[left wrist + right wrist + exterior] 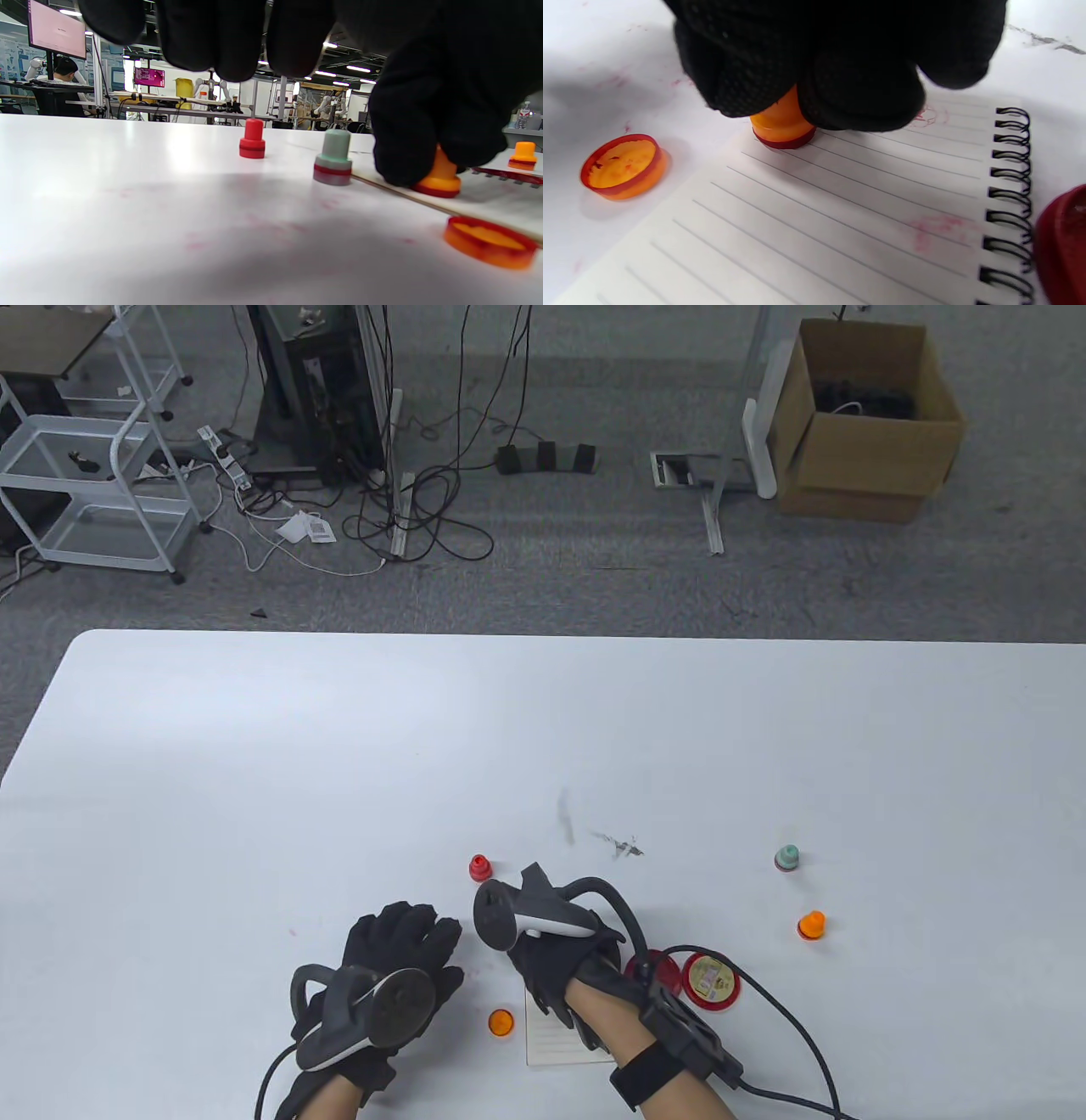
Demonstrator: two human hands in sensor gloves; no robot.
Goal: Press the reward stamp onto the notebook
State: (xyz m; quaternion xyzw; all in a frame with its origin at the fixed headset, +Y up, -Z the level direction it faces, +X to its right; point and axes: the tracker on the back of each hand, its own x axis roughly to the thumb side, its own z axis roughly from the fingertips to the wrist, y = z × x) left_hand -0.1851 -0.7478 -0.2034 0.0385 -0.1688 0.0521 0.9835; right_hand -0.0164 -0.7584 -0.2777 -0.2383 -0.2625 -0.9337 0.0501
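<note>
My right hand (814,84) pinches an orange stamp (782,125) and holds it base-down on the upper left of the lined page of a spiral notebook (840,220). Faint red prints (937,228) mark the page. In the table view the right hand (543,959) covers the stamp and most of the notebook (556,1048). The left wrist view shows the orange stamp (439,180) upright on the notebook (492,199). My left hand (407,937) lies flat on the table to the left, fingers straight, holding nothing.
The stamp's orange cap (501,1022) lies between my hands, left of the notebook. A red stamp (480,867) stands beyond my hands. A green stamp (787,858) and another orange stamp (812,926) stand to the right. A red round container (711,978) sits by the notebook's spiral.
</note>
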